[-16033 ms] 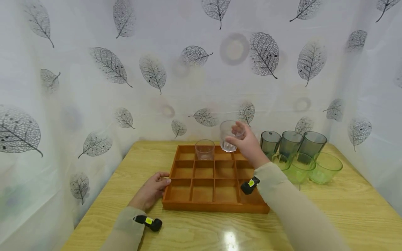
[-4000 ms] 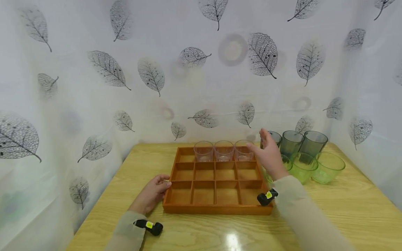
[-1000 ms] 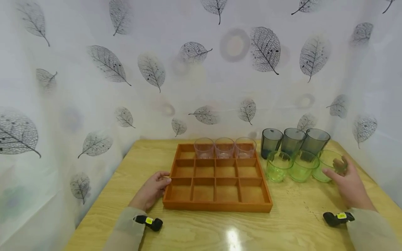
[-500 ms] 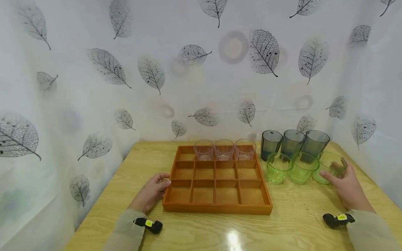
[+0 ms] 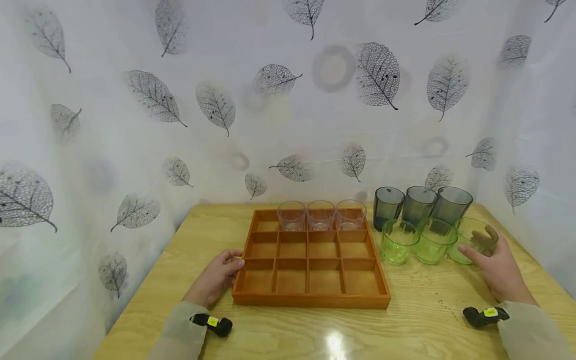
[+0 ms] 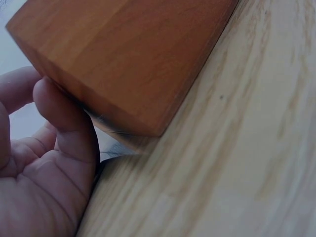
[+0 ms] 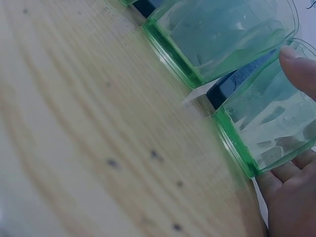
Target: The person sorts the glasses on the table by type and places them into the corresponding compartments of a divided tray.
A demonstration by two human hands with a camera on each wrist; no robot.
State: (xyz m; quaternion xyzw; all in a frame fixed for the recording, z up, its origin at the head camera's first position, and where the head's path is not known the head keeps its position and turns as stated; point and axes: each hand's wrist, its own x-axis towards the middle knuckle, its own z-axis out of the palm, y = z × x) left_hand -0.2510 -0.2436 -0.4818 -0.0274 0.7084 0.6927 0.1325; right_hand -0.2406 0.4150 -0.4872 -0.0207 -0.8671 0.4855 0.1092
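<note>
My right hand (image 5: 503,267) holds the rightmost green glass (image 5: 465,235), its thumb at the near side and its fingers round the far side. In the right wrist view that green glass stands upright on the table, with the thumb (image 7: 299,71) near its rim. My left hand (image 5: 215,277) touches the left side of a wooden compartment tray (image 5: 310,301), thumb and fingertips against the outer wall. Three clear glasses (image 5: 292,220) stand in the tray's back row, in the compartments right of the leftmost one.
Two more green glasses (image 5: 399,245) stand between the tray and the held one. Behind them are three tall dark grey glasses (image 5: 388,207). A leaf-printed curtain (image 5: 279,115) encloses the wooden table (image 5: 279,335) at the back and sides.
Over sixteen seconds two clear glasses joined the first in the tray's back row. My right hand moved from there to the rightmost green glass. The left hand stayed at the tray.
</note>
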